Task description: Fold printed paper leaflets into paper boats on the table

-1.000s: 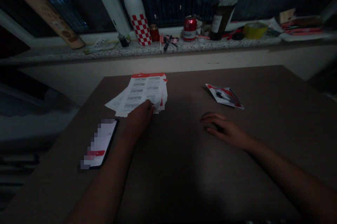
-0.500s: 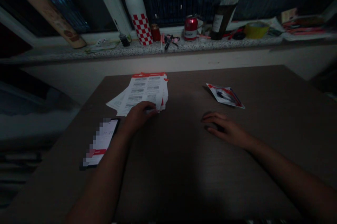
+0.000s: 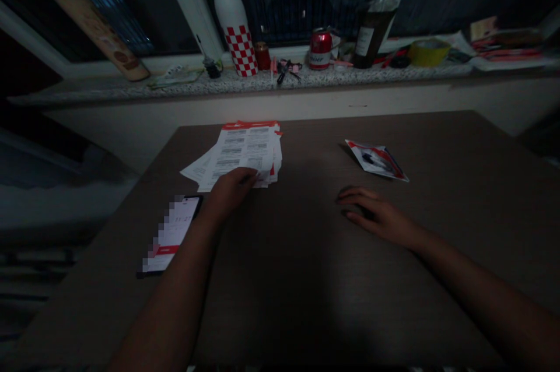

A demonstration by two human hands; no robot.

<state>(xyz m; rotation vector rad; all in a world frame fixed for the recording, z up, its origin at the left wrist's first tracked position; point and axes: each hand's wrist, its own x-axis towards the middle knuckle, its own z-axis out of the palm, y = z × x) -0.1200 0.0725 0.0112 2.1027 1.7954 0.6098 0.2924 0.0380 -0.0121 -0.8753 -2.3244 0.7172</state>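
Observation:
A loose stack of white printed sheets with red edges (image 3: pixel 242 149) lies on the brown table (image 3: pixel 306 279), left of centre. My left hand (image 3: pixel 230 191) rests on the near edge of the stack, fingers curled onto the top sheet. My right hand (image 3: pixel 371 213) lies palm down on the bare tabletop, fingers stretched toward the left, holding nothing. A small red and white packet (image 3: pixel 377 160) lies beyond my right hand.
A phone (image 3: pixel 172 234) with a lit screen lies left of my left forearm. The stone windowsill behind holds a white and red checked bottle (image 3: pixel 235 22), a red can (image 3: pixel 320 49), a dark bottle (image 3: pixel 370 34), a tape roll (image 3: pixel 426 51) and papers.
My left hand's fingers have shifted slightly on the near edge of the sheets. My right hand has stayed where it was. The view has tilted a little.

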